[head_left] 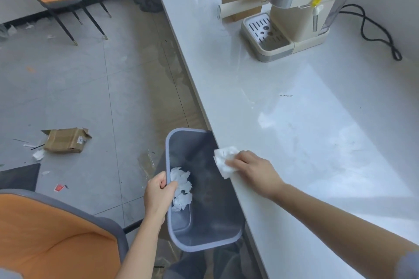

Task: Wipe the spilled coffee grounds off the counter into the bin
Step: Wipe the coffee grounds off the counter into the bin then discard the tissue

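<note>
Your left grip [158,190] curls round the rim of the bin [204,222], held against the left edge of the tabletop [317,120]. Your right grip [251,170], fingers laid out, presses a tissue [223,161] at that edge, overhanging the bin.

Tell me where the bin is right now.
The bin is bottom centre of the head view, against the counter edge; the left hand grips its rim, and the tissue under the right hand overhangs it.
</note>
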